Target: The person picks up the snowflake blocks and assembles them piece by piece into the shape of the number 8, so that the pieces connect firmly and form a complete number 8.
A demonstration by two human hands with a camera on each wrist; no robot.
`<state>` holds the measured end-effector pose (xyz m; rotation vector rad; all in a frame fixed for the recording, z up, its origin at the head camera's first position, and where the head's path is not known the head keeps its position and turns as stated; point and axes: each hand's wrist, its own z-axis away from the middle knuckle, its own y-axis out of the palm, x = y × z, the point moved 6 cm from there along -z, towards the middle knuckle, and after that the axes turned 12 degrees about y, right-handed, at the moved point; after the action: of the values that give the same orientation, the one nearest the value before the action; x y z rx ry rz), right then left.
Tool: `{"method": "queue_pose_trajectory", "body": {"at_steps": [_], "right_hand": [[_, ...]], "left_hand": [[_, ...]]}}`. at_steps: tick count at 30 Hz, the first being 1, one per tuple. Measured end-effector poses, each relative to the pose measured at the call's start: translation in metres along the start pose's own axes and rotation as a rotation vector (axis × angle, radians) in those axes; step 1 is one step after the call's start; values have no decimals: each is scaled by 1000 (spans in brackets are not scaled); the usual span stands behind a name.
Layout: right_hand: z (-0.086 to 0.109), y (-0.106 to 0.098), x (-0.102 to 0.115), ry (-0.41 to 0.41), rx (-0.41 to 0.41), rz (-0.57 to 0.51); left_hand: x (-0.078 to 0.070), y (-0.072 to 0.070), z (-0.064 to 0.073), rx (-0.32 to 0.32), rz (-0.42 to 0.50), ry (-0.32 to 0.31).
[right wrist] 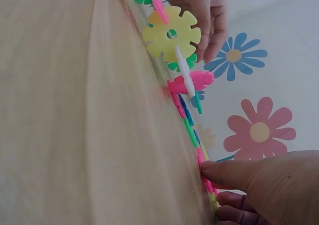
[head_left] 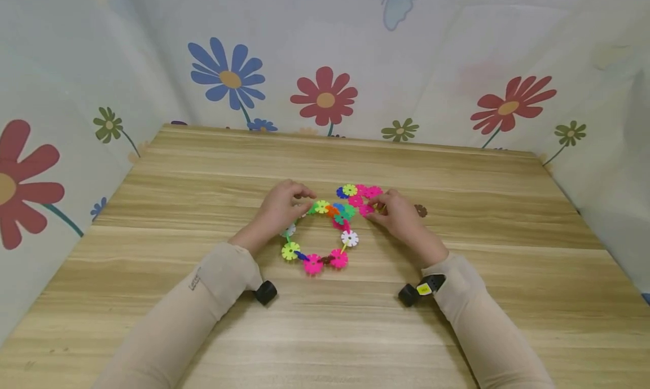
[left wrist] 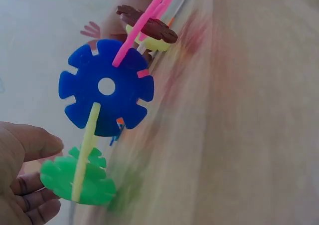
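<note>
Snowflake discs with notched rims are joined into a ring lying on the table in the head view, among them a white disc (head_left: 350, 238) and a pink disc (head_left: 313, 263). My left hand (head_left: 285, 206) is at the ring's far left, thumb and fingers apart. In the left wrist view those fingers lie close beside a green disc (left wrist: 77, 180); contact is unclear. My right hand (head_left: 401, 219) is at a group of loose discs (head_left: 356, 200) behind the ring. Its thumb touches a pink disc (right wrist: 201, 157) in the right wrist view, with the fingers apart from the thumb.
A brown disc (head_left: 421, 210) lies right of my right hand, partly hidden. The wooden table (head_left: 335, 332) reaches back to a flower-printed cloth (head_left: 431, 56). Black wrist cameras hang under both forearms, the left camera (head_left: 266, 292) and the right camera (head_left: 408, 294).
</note>
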<state>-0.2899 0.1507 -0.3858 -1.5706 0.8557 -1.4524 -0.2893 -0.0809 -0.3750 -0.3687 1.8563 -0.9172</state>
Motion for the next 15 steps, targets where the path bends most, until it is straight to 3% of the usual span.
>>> {"method": "queue_pose_trajectory", "body": {"at_steps": [7,15], "right_hand": [[-3,0,-2,18,13,-7],[0,-1,-1,-11,2,-28]], "left_hand": [[-40,-2,8,-39,-96,149],[-79,10,31,-60,-161,334]]}}
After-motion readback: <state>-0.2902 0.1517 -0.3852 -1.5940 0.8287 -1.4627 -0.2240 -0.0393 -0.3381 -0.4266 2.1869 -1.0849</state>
